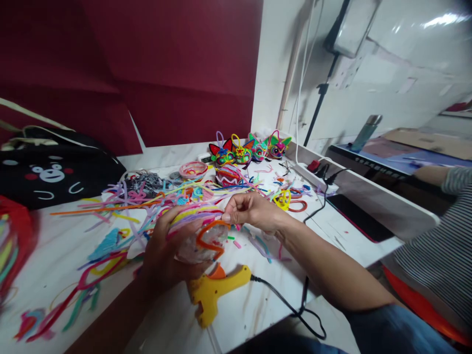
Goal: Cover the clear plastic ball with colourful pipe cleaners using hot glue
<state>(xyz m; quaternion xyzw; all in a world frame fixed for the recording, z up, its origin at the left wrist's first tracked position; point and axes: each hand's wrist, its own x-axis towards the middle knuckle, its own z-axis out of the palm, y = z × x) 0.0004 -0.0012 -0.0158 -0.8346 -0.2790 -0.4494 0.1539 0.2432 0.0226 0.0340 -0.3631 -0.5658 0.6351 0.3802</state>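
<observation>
My left hand [162, 246] is wrapped round a clear, rounded plastic piece [190, 250] partly covered with rows of pink, purple and yellow pipe cleaners. An orange pipe cleaner [201, 241] bends in a zigzag across its bare side. The thumb and fingers of my right hand [245, 209] pinch the upper end of that orange strip against the edge of the covered part. Just below my hands lies a yellow hot glue gun [221, 290] with an orange trigger, its black cord running right. The underside of the plastic piece is hidden by my left hand.
Loose pipe cleaners [147, 201] lie over the table's left and middle. Several colourful eared figures [241, 152] stand at the back, near a pink bowl [193, 169]. A power strip [317, 177] and black phone [359, 218] lie right. Another person's striped sleeve [457, 180] shows far right; a black bag [55, 169] left.
</observation>
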